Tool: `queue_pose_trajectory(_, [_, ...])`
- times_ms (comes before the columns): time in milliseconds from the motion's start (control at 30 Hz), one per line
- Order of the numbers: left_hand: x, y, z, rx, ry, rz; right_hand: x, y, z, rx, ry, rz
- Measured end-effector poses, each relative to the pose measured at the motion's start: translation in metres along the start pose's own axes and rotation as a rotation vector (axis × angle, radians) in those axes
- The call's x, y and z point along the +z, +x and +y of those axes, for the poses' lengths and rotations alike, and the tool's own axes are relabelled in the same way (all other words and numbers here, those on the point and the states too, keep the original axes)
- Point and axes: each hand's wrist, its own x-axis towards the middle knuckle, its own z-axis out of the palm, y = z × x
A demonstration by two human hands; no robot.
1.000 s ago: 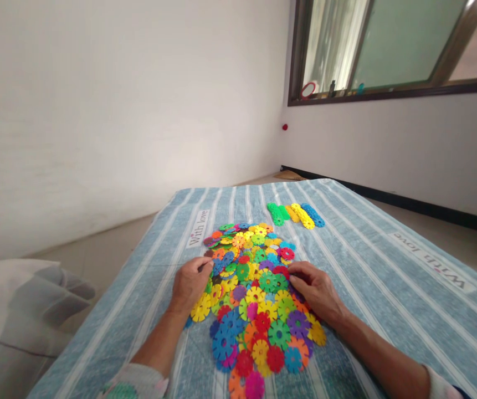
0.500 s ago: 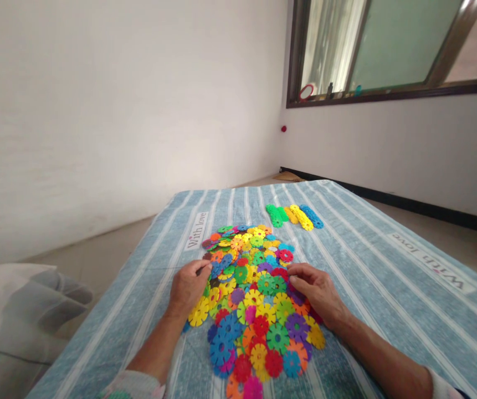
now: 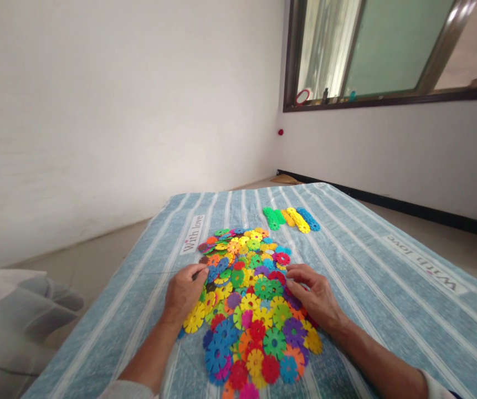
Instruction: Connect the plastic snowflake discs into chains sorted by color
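Note:
A heap of flat, notched plastic discs (image 3: 250,302) in many colours lies on a blue striped bedsheet (image 3: 371,277). My left hand (image 3: 184,293) rests on the heap's left edge with its fingers curled and its fingertips touching the discs. At the heap's right edge, my right hand (image 3: 315,296) lies on the discs with its fingers bent and pressed down among them. What either hand holds, if anything, is hidden. Beyond the heap lie sorted rows of green discs (image 3: 273,217), yellow discs (image 3: 296,219) and blue discs (image 3: 308,219).
The sheet carries the printed words "With love" (image 3: 191,234). A white wall stands to the left and a window (image 3: 388,50) to the upper right, with small items on its sill. A pale pillow (image 3: 9,310) lies at the lower left. Bare floor surrounds the bed.
The view has drifted slightly, so everything sits a little lower and further left. Both hands stay on the edges of the heap with hardly any movement.

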Motion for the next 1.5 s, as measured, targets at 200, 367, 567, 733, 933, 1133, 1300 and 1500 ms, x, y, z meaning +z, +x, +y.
queue_pose_trajectory(200, [0.0011,-0.0014,0.0009,-0.017,0.001,-0.007,-0.0003,-0.0008,0.0040,-0.054,-0.057,0.020])
queue_pose_trajectory(367, [0.0003,-0.0021,0.0050,-0.031,0.019,-0.033,-0.0023,0.0006,0.0055,-0.042,-0.081,0.047])
queue_pose_trajectory(567, [0.0010,-0.0024,0.0052,-0.036,0.013,-0.032,-0.0039,0.0007,0.0074,-0.054,-0.088,0.040])
queue_pose_trajectory(733, [0.0022,-0.0024,0.0041,-0.036,0.018,-0.028,-0.0034,-0.0010,0.0060,-0.073,-0.104,0.019])
queue_pose_trajectory(933, [0.0022,-0.0023,0.0038,-0.036,0.019,-0.028,-0.0039,-0.0010,0.0053,-0.094,-0.113,-0.002])
queue_pose_trajectory(1133, [0.0020,-0.0024,0.0028,-0.029,0.005,-0.034,-0.0038,-0.0007,0.0074,-0.106,-0.129,-0.026])
queue_pose_trajectory(1300, [0.0025,-0.0010,0.0002,-0.027,0.001,-0.032,-0.0036,-0.0002,0.0051,-0.131,-0.150,-0.054])
queue_pose_trajectory(1500, [0.0023,0.0000,-0.0008,-0.024,0.012,-0.031,-0.0032,-0.0002,0.0007,-0.143,-0.148,-0.082])
